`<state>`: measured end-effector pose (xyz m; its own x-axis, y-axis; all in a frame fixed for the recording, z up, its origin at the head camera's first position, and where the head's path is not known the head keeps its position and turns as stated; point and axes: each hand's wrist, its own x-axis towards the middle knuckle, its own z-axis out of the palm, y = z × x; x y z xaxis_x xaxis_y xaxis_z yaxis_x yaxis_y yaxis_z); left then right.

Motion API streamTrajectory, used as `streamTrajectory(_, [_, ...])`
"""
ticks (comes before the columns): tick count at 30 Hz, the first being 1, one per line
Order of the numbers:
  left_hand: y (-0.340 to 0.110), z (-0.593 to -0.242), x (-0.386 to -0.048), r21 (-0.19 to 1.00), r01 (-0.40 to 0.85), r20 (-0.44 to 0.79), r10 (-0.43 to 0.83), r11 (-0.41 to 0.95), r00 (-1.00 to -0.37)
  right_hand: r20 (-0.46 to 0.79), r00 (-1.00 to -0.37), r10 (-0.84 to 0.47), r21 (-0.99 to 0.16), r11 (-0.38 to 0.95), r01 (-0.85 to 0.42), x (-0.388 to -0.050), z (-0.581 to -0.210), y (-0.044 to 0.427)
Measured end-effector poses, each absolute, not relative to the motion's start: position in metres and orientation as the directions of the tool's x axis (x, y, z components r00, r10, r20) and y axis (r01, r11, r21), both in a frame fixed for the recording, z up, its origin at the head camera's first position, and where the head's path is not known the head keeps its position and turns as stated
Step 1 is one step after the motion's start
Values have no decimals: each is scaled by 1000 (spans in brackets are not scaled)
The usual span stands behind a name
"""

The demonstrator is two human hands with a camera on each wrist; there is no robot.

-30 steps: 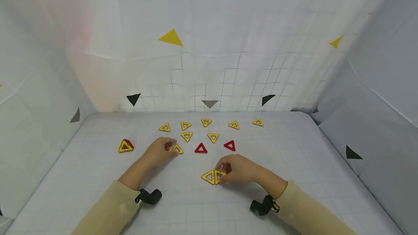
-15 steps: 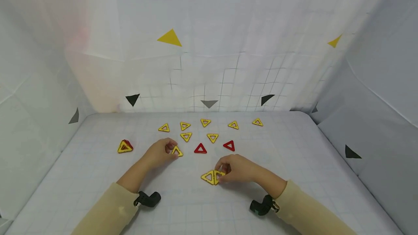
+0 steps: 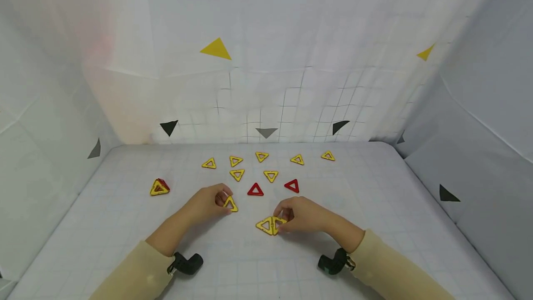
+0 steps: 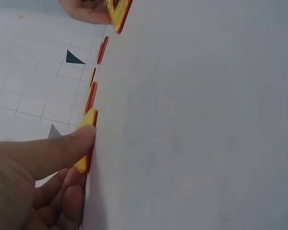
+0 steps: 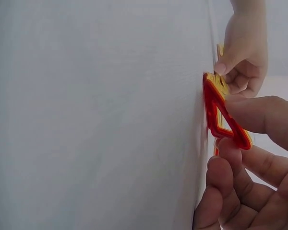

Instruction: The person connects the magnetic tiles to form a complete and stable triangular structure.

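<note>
My left hand (image 3: 207, 203) pinches a yellow triangular tile (image 3: 231, 204) with a hollow middle, between thumb and fingers; the left wrist view shows the thumb on top of this tile (image 4: 86, 162). In front of me, two yellow triangle tiles (image 3: 264, 226) lie edge to edge, and my right hand (image 3: 304, 215) pinches the right one of the pair. From the right wrist camera, that tile (image 5: 212, 108) shows a red underside and is tilted, one edge raised. Nearest to both hands lie two red triangle tiles (image 3: 255, 190), apart from each other.
Several loose yellow triangle tiles (image 3: 271, 176) lie spread across the back of the white table (image 3: 104, 226). On the left is a small stack of yellow and red triangles (image 3: 159, 187). White cloth walls (image 3: 266, 68) enclose the table's back and sides.
My left hand has taken up the yellow triangle tile and carried it toward me and slightly right. The right hand has stayed in place on the joined pair.
</note>
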<state>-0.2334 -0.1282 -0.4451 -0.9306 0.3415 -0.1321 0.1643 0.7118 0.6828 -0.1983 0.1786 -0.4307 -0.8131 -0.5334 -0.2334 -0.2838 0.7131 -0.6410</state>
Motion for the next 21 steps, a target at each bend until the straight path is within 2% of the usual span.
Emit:
streamTrajectory(8, [-122, -446, -223, 676, 310, -81, 485, 669, -871, -227, -813, -537, -646, 707, -287, -197, -430, 177])
streamTrajectory(21, [-117, -444, -213, 716, 320, -103, 546, 621, -831, -208, -832, -514, -640, 715, -282, -197, -429, 175])
